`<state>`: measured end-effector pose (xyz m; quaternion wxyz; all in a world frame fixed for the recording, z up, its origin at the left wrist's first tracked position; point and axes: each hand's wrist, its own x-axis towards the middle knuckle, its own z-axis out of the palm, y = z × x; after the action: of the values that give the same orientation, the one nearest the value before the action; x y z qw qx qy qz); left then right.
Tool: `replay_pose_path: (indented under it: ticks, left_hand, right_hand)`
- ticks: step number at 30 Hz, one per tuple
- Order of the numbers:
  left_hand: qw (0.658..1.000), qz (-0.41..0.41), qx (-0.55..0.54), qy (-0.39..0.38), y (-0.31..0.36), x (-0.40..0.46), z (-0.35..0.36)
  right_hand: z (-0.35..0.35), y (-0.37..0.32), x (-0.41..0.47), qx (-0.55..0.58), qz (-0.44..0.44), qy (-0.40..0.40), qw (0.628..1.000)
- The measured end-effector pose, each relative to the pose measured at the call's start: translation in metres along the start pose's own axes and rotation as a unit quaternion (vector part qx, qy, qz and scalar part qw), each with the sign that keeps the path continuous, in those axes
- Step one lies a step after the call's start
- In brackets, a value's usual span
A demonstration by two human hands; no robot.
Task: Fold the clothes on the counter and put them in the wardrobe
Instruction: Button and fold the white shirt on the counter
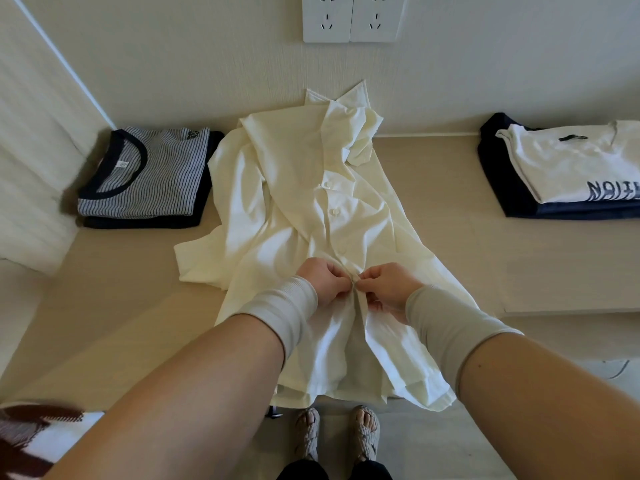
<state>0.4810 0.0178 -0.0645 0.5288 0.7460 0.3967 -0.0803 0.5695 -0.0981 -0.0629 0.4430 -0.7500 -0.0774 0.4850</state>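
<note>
A cream button-up shirt lies face up along the beige counter, collar toward the wall and hem hanging over the front edge. My left hand and my right hand meet at the shirt's front placket, low on the garment. Both pinch the placket fabric between thumb and fingers around a button spot. Three buttons above them look fastened. Below the hands the front lies parted.
A folded striped tee on a dark garment sits at the back left. Another folded stack, a white printed tee on navy clothes, sits at the right. Wall sockets are above. A red-and-white cloth shows at lower left.
</note>
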Motion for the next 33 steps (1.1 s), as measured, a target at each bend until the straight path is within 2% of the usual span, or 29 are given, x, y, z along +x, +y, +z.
replay_pose_path:
  ticks: [16, 20, 23, 28, 33]
  left_hand:
    - [0.999, 0.022, 0.022, -0.006, 0.0008, 0.0062, -0.0003]
    - [0.999, 0.023, 0.02, -0.012, -0.0001, 0.0077, -0.0014]
    - [1.0, -0.006, -0.004, -0.023, -0.002, 0.0095, -0.0008]
    - [0.982, -0.075, -0.168, -0.05, -0.0015, 0.0045, -0.0013]
    - [0.982, -0.113, -0.152, -0.021, 0.0053, 0.0067, -0.0008]
  right_hand:
    - [-0.0041, -0.0062, -0.0033, 0.093, 0.054, -0.022, 0.994]
    - [-0.0055, -0.006, -0.0022, 0.063, 0.034, -0.029, 0.997]
    - [-0.0035, -0.0055, -0.0006, 0.008, -0.004, -0.007, 1.0]
    - [-0.0007, -0.007, 0.0028, -0.066, -0.05, 0.024, 0.996]
    - [0.0033, -0.0078, 0.0011, -0.084, -0.068, 0.028, 0.994]
